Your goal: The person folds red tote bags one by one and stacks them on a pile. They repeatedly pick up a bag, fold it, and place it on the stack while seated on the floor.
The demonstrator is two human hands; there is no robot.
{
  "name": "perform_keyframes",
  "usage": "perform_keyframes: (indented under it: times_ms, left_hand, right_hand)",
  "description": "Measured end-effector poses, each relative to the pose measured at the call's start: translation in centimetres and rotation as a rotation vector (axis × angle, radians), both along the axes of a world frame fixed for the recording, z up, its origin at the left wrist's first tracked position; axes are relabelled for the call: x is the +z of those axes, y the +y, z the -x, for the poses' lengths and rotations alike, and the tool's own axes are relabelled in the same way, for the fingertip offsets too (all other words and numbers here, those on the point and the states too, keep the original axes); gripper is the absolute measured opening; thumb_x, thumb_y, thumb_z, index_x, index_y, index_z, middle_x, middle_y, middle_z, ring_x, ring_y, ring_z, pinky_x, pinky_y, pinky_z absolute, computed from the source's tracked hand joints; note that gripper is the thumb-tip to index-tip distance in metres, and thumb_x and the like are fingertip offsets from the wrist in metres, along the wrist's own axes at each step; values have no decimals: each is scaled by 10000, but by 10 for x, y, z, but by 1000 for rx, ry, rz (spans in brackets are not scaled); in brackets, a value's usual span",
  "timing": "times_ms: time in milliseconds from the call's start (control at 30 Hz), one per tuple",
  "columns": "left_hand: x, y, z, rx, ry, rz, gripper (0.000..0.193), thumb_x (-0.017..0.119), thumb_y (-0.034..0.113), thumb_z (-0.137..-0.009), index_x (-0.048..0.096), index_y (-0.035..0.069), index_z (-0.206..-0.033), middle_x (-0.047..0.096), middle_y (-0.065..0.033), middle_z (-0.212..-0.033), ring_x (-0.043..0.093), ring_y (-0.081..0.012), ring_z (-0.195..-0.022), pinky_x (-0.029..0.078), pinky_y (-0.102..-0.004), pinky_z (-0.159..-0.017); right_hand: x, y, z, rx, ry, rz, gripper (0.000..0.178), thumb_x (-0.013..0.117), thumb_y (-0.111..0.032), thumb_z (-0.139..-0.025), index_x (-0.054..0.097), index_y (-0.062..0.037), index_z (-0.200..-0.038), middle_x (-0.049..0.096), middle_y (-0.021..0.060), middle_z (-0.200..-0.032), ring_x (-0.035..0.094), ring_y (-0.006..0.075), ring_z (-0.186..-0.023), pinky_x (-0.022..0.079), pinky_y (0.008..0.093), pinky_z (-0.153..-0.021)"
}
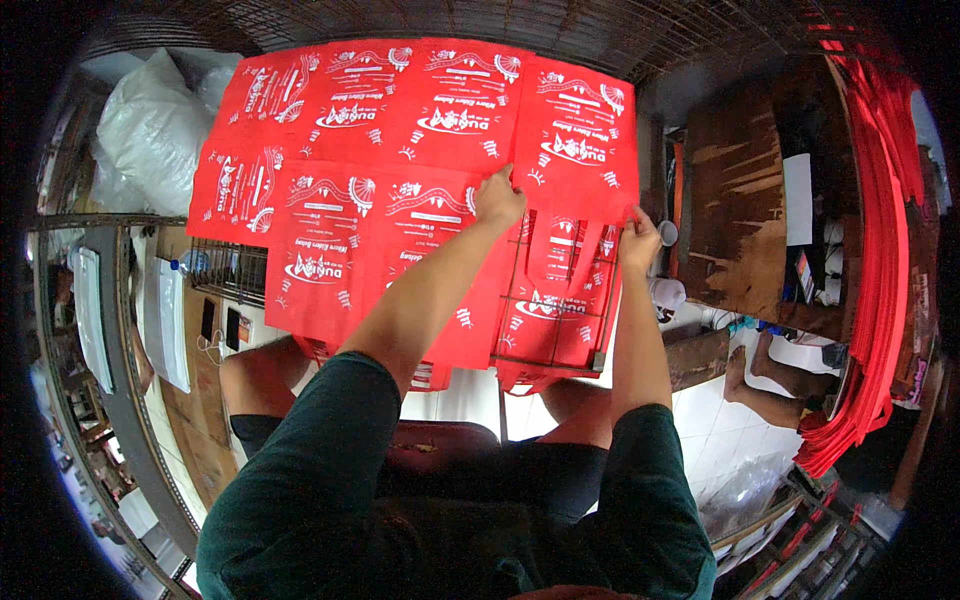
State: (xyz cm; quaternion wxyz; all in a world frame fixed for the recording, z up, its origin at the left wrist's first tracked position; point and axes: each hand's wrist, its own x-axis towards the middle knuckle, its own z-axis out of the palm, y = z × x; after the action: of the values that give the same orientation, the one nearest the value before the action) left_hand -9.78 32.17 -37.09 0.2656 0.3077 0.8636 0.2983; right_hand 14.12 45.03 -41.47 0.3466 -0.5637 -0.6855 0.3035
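Both my hands work at a red bag [575,125] with white print, lying at the far right of several like it. My left hand [500,198] is closed at its left edge, finger and thumb pinching near the lower left part. My right hand [640,242] pinches the lower right corner. Below this bag, red straps show over a wire rack [522,262]; I cannot tell which bag they belong to. Through the rack's bars another printed red bag [560,325] is visible lower down. Two overlapping rows of red bags [330,205] cover the rest of the rack.
A white plastic sack [155,115] bulges at the far left. Two phones [237,328] lie on a wooden board beside my leg. Right of the rack are a white cup [668,233], a worn wooden panel [735,190] and a hanging bundle of red strips [880,300]. Another person's feet [745,378] show there.
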Motion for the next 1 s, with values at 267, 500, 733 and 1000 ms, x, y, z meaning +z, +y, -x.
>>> perform_keyframes:
  times_ms: [267,500,733,1000]
  left_hand:
    - [-20,7,0,6,148,-7,538,635,132,-740,504,37,-1253,660,-178,-879,636,-342,-863,510,-448,-761]
    - [-17,6,-1,-46,172,0,523,614,121,-746,506,36,-1250,645,-222,-912,628,-365,-887,500,-459,-805]
    - [-8,-1,-6,-47,229,-44,577,628,128,-754,444,31,-1292,530,-222,-1086,556,-371,-996,489,-447,-825]
    - [72,-76,-5,-59,165,-328,645,694,211,-771,402,46,-1323,487,-158,-1038,540,-308,-905,460,-413,-810]
  right_hand:
    - [-5,4,2,29,-101,67,298,601,-31,-765,657,-21,-1057,659,218,-950,661,291,-864,492,351,-794]
    - [-7,5,2,36,-138,30,283,604,-44,-769,655,-12,-1046,649,210,-1003,647,314,-926,485,362,-841]
    - [-4,1,0,23,-138,22,304,615,-108,-787,639,-25,-1078,635,221,-1032,619,341,-960,476,385,-850]
    - [77,-68,-30,90,-59,-2,360,647,-191,-817,598,-25,-1132,624,175,-1022,603,265,-945,479,331,-791]
